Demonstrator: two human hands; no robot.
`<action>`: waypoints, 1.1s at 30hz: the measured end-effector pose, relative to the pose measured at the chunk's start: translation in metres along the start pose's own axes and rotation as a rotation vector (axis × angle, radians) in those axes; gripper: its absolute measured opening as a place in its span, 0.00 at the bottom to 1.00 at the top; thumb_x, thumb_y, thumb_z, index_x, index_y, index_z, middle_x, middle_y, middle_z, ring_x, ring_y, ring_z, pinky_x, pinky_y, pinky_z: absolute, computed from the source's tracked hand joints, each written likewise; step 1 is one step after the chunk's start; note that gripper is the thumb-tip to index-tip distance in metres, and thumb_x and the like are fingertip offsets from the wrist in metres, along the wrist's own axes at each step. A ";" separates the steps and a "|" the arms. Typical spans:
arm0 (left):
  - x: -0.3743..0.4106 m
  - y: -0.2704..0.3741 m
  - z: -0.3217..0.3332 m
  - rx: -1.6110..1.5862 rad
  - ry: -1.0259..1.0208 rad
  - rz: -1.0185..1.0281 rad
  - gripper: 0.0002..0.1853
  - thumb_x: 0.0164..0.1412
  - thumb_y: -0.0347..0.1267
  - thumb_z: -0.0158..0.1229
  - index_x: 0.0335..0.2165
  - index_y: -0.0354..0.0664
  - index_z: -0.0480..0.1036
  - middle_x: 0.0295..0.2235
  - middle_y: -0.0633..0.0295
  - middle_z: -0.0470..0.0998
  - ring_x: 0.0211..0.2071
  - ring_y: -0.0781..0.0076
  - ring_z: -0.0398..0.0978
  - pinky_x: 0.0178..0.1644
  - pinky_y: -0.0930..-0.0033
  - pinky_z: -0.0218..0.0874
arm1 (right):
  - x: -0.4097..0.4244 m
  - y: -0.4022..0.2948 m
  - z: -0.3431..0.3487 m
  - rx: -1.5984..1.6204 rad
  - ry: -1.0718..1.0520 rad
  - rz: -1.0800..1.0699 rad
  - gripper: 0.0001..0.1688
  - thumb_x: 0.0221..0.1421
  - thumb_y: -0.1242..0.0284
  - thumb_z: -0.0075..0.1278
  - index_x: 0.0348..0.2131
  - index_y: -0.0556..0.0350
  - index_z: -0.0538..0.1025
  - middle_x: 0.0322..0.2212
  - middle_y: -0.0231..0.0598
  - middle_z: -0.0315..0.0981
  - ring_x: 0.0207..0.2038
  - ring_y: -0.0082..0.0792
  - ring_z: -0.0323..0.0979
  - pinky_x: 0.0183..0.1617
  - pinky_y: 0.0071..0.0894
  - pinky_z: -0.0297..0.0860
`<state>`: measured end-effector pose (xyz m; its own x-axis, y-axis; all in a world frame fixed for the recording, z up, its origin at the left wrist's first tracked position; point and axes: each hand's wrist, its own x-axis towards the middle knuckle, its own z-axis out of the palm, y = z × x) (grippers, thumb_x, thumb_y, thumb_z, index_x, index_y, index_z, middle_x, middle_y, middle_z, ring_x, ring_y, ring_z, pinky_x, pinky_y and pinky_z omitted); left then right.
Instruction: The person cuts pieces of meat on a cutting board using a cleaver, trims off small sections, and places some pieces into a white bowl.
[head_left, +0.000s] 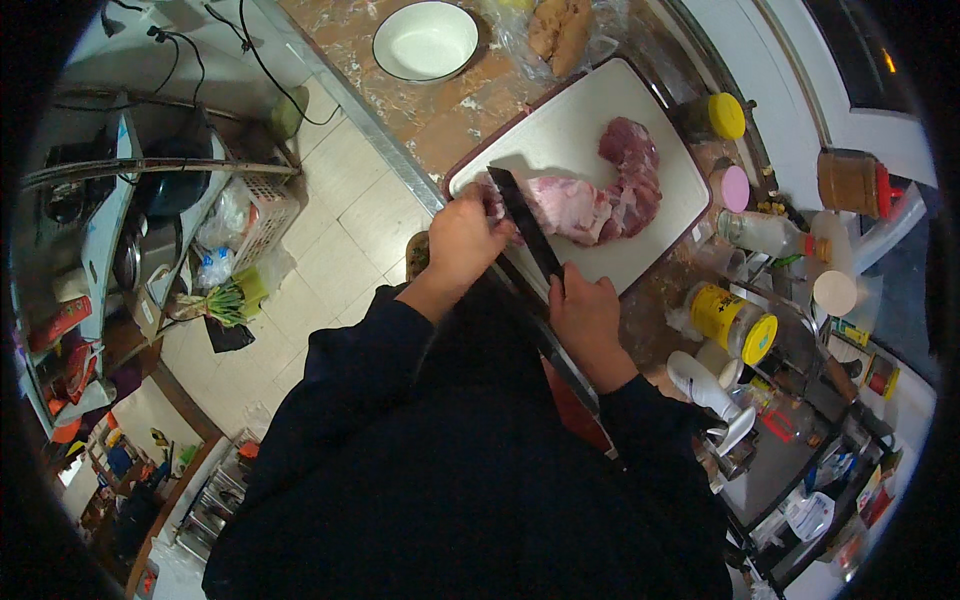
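A long piece of raw meat (566, 210) curves across a white cutting board (667, 240) with a dark red rim. My left hand (465, 236) grips the meat's near left end at the board's edge. In my right hand (589, 319) is a knife with a broad dark blade (525, 221). The blade lies across the meat, close to my left fingers. Whether it has cut into the meat cannot be told. My right fingers hide the knife's handle.
Beyond the board are a white enamel bowl (426, 41) and brown root vegetables (559, 34) in a clear plastic bag. A yellow-lidded jar (724, 116), a pink-lidded jar (731, 187), a glass bottle (761, 232) and a large yellow-labelled jar (731, 322) line the right. The counter's metal edge (390, 154) runs at the left.
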<state>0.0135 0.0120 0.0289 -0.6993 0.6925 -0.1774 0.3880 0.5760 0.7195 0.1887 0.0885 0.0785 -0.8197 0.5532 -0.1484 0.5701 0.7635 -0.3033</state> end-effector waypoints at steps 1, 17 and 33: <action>0.000 0.001 0.000 -0.014 -0.007 0.002 0.22 0.42 0.35 0.64 0.35 0.34 0.69 0.24 0.51 0.77 0.28 0.52 0.76 0.33 0.56 0.68 | 0.001 0.000 0.000 0.004 0.013 -0.006 0.07 0.53 0.69 0.48 0.26 0.52 0.69 0.10 0.41 0.66 0.15 0.46 0.66 0.31 0.39 0.58; 0.003 -0.007 0.006 -0.033 0.068 0.001 0.18 0.41 0.38 0.63 0.30 0.38 0.70 0.23 0.53 0.76 0.27 0.51 0.75 0.32 0.55 0.67 | 0.026 -0.014 0.011 -0.119 0.025 -0.043 0.08 0.52 0.69 0.48 0.25 0.53 0.69 0.11 0.40 0.67 0.17 0.46 0.68 0.34 0.41 0.61; -0.002 -0.005 0.016 0.012 0.323 0.157 0.14 0.42 0.39 0.63 0.26 0.41 0.73 0.21 0.57 0.77 0.24 0.57 0.76 0.29 0.60 0.66 | 0.050 -0.024 0.035 -0.033 0.151 0.035 0.05 0.50 0.72 0.45 0.30 0.53 0.70 0.15 0.40 0.71 0.21 0.42 0.72 0.37 0.43 0.61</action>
<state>0.0227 0.0151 0.0148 -0.7832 0.6014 0.1576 0.5116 0.4793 0.7131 0.1325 0.0860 0.0459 -0.7831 0.6218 -0.0146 0.6019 0.7517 -0.2694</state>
